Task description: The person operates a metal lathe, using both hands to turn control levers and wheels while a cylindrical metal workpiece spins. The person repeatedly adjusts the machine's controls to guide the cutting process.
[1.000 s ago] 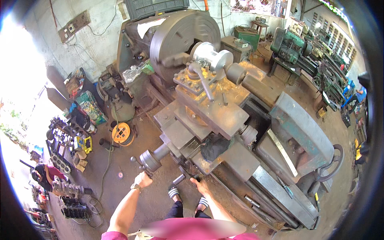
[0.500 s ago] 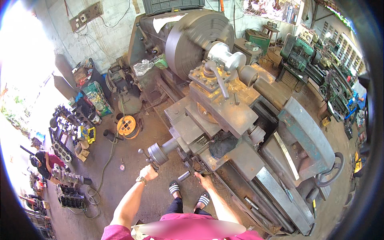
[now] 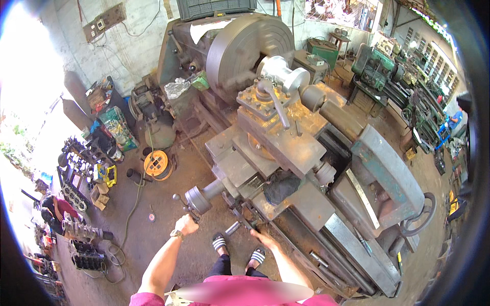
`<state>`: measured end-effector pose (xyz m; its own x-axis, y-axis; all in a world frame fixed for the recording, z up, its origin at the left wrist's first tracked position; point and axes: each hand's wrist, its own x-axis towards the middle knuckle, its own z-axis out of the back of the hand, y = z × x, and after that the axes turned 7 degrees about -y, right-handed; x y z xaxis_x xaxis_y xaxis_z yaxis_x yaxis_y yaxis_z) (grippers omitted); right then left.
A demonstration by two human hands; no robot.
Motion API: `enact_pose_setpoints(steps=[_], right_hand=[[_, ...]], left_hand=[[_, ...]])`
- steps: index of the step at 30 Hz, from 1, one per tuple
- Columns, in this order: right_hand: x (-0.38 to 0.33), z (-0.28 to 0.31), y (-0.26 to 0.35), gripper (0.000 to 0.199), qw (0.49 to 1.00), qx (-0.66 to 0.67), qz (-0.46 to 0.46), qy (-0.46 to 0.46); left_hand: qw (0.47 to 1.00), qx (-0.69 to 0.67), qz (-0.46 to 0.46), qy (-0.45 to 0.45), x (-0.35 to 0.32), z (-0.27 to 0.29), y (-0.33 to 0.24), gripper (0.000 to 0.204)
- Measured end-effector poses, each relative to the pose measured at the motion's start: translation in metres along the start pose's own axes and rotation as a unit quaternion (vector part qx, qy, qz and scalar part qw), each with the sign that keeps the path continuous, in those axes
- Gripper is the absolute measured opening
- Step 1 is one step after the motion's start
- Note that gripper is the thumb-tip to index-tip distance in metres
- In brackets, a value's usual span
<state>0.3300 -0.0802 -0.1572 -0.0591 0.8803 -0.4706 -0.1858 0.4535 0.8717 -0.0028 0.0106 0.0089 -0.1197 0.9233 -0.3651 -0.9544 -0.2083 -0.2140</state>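
My left hand (image 3: 188,224) is closed round a handle of the round metal crank wheel (image 3: 198,200) on the front of a large lathe. My right hand (image 3: 263,238) has its fingers curled at the near end of the dark carriage handwheel (image 3: 245,214); its fingertips are partly hidden. Farther off, a shiny flanged metal workpiece (image 3: 278,70) is held between the big round chuck (image 3: 240,53), whose face is motion-blurred, and the tailstock centre (image 3: 312,98). Beside the workpiece stands the square tool post (image 3: 260,99) with its clamping lever.
The tailstock (image 3: 388,173) fills the right side, a flat metal bar (image 3: 362,199) lying by it. A dark cloth (image 3: 282,187) rests on the carriage. On the floor at left are an orange reel (image 3: 156,164), a hose and engine parts (image 3: 89,255). Two people are farther off.
The whole view has shifted slightly. My right hand has moved a little toward me and to the right; my left hand stays on its handle. The chuck is blurred in both frames.
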Motion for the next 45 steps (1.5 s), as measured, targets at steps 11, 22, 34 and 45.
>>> enact_pose_setpoints(steps=[11, 22, 34, 45], right_hand=[[-0.009, -0.008, 0.0, 0.071, 0.995, 0.033, -0.045, -0.085], [-0.019, -0.008, 0.026, 0.069, 0.991, 0.003, -0.061, -0.12], [-0.009, -0.007, 0.029, 0.07, 0.991, -0.002, -0.086, -0.106], [-0.004, -0.013, 0.019, 0.047, 0.99, -0.004, -0.071, -0.121]], left_hand=[[1.0, 0.002, 0.002, 0.011, -0.001, 0.006, -0.002, 0.037], [1.0, 0.016, 0.009, 0.005, 0.005, -0.009, 0.007, 0.034], [1.0, -0.007, 0.0, 0.003, 0.003, 0.002, -0.002, 0.034], [1.0, -0.004, 0.007, 0.023, -0.002, 0.004, -0.002, 0.035]])
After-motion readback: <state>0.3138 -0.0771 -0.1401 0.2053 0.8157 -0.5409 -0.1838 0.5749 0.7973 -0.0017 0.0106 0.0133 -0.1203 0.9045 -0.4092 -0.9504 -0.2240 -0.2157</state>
